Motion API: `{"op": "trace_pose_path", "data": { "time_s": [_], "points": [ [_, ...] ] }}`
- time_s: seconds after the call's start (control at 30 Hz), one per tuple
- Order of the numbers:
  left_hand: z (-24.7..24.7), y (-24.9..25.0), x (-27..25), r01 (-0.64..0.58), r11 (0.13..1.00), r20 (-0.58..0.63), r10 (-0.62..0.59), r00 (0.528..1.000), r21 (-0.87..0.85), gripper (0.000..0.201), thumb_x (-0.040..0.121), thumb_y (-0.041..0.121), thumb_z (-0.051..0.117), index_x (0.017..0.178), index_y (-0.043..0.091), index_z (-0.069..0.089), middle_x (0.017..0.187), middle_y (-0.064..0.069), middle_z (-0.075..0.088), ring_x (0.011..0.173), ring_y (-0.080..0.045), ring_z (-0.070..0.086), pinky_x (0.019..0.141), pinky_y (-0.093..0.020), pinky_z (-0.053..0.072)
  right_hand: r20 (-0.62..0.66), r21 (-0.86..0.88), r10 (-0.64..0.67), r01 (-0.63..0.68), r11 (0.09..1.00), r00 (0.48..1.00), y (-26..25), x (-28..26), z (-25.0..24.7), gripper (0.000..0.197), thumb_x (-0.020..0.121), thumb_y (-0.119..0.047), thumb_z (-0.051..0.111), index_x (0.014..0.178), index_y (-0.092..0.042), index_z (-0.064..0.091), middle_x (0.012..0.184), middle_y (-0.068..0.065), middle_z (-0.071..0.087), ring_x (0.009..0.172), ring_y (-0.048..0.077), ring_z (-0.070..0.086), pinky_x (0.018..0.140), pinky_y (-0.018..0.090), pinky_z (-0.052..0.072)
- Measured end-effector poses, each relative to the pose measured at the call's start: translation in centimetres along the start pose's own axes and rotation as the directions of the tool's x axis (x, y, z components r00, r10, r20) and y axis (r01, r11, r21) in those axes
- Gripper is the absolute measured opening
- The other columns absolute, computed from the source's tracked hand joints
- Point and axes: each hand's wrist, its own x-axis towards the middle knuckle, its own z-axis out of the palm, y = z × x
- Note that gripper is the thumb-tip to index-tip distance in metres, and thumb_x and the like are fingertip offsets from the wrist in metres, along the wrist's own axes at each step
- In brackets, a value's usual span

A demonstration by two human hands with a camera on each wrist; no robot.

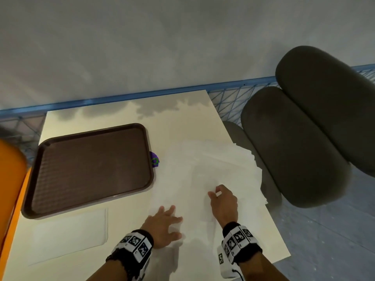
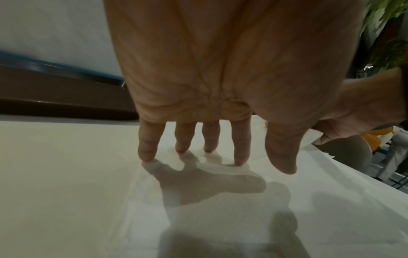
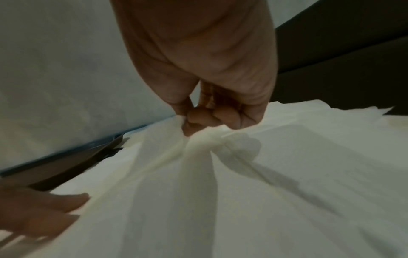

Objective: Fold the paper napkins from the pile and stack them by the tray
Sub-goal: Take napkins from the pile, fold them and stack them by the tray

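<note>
Now the right hand (image 1: 223, 201) pinches a napkin (image 3: 198, 157) off the pile (image 1: 219, 159); the left hand (image 1: 164, 226) lies flat, fingers spread, pressing its near-left edge.

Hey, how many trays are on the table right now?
1. The brown tray lies flat on the left part of the table, left of the napkin pile. An orange object at the far left edge is cut off and unclear.

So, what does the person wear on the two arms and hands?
Both hands are bare: the left hand and the right hand have no gloves or rings in view. Each wrist carries a black strap with white square tags printed with black block patterns. A thin cable hangs from the right wristband. No sleeves show.
</note>
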Motion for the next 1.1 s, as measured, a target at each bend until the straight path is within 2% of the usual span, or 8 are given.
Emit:
{"op": "trace_pose_path", "data": {
  "time_s": [0.17, 0.3, 0.43, 0.6, 0.67, 0.77, 0.93, 1.1],
  "points": [
    [-0.5, -0.4, -0.6, 0.001, 0.975, -0.145, -0.034, 0.989, -0.222, 0.056, 0.093, 0.057, 0.055, 0.144, 0.037, 0.044, 0.162, 0.006, 0.026, 0.150, -0.016, 0.023, 0.121, -0.034, 0.019, -0.178, -0.079, -0.479, 0.472, 0.878, 0.860, 0.3, -2.2, -2.0, 0.008, 0.090, -0.027, 0.074, 0.095, -0.022, 0.070, 0.094, -0.004, 0.054, 0.085, 0.013, 0.057, 0.071, 0.029, 0.048],
    [-2.1, -0.7, -1.3, -0.071, 0.922, -0.303, -0.052, 0.951, -0.381, 0.061, 0.084, 0.059, 0.066, 0.137, 0.033, 0.050, 0.141, 0.006, 0.052, 0.128, -0.013, 0.049, 0.104, -0.024, 0.037, -0.198, 0.088, -0.615, 0.639, 0.764, 0.763, -2.6, -4.2, -5.2, 0.019, 0.088, -0.011, 0.074, 0.085, -0.021, 0.058, 0.088, -0.011, 0.060, 0.080, 0.006, 0.058, 0.070, 0.017, 0.047],
    [-4.6, -0.6, -2.8, -0.191, 0.700, -0.372, -0.114, 0.921, -0.688, 0.112, 0.046, 0.086, 0.072, 0.140, 0.032, 0.044, 0.137, 0.016, 0.049, 0.129, -0.006, 0.046, 0.108, -0.028, 0.036, -0.040, 0.391, -0.593, 0.559, 0.731, 0.804, -6.4, -6.8, -8.3, 0.022, 0.092, -0.008, 0.069, 0.079, -0.016, 0.052, 0.077, -0.004, 0.063, 0.065, 0.021, 0.048, 0.062, 0.035, 0.043],
    [-7.8, 0.1, -5.8, -0.448, 0.262, -0.474, -0.042, 0.879, -0.854, 0.080, 0.059, 0.060, 0.087, 0.122, 0.017, 0.066, 0.120, -0.002, 0.073, 0.115, -0.021, 0.067, 0.101, -0.043, 0.051, 0.053, 0.656, -0.512, 0.356, 0.665, 0.858, -8.4, -7.3, -10.3, 0.058, 0.078, -0.050, 0.079, 0.088, 0.000, 0.051, 0.089, 0.033, 0.053, 0.075, 0.027, 0.050, 0.068, 0.045, 0.040],
    [-8.6, 0.6, -6.6, -0.460, 0.166, -0.475, -0.064, 0.877, -0.872, 0.058, 0.073, 0.041, 0.085, 0.117, 0.007, 0.069, 0.115, -0.010, 0.074, 0.110, -0.031, 0.069, 0.096, -0.045, 0.054, 0.135, 0.668, -0.467, 0.268, 0.694, 0.874, -8.3, -7.0, -10.4, 0.065, 0.075, -0.056, 0.080, 0.092, 0.000, 0.052, 0.089, 0.024, 0.061, 0.080, 0.025, 0.057, 0.076, 0.045, 0.045],
    [-8.3, 1.1, -6.3, -0.410, 0.022, -0.408, -0.162, 0.898, -0.912, 0.040, 0.083, 0.026, 0.077, 0.116, 0.005, 0.070, 0.113, -0.012, 0.074, 0.108, -0.033, 0.069, 0.097, -0.050, 0.053, 0.276, 0.609, -0.422, 0.182, 0.772, 0.864, -7.2, -7.2, -9.9, 0.016, 0.091, -0.019, 0.072, 0.103, -0.022, 0.062, 0.096, -0.019, 0.076, 0.092, -0.002, 0.070, 0.084, 0.018, 0.053],
    [-6.0, 0.4, -4.6, -0.339, -0.106, -0.302, -0.268, 0.915, -0.935, 0.033, 0.089, 0.022, 0.072, 0.118, 0.006, 0.069, 0.115, -0.013, 0.073, 0.109, -0.031, 0.069, 0.103, -0.051, 0.049, 0.472, 0.467, -0.255, 0.006, 0.884, 0.844, -3.0, -8.2, -6.8, 0.044, 0.073, -0.029, 0.087, 0.112, -0.011, 0.073, 0.107, 0.011, 0.076, 0.101, 0.030, 0.073, 0.096, 0.055, 0.054],
    [-5.5, -1.8, -3.4, -0.142, -0.059, -0.124, -0.248, 0.961, -0.988, 0.041, 0.083, 0.052, 0.072, 0.112, 0.023, 0.072, 0.105, -0.003, 0.074, 0.089, -0.022, 0.067, 0.075, -0.033, 0.052, 0.543, 0.350, -0.126, -0.088, 0.933, 0.830, -0.4, -8.2, -6.2, 0.035, 0.073, -0.026, 0.085, 0.100, -0.005, 0.077, 0.099, 0.017, 0.077, 0.094, 0.034, 0.074, 0.091, 0.052, 0.056]
  ]
}}
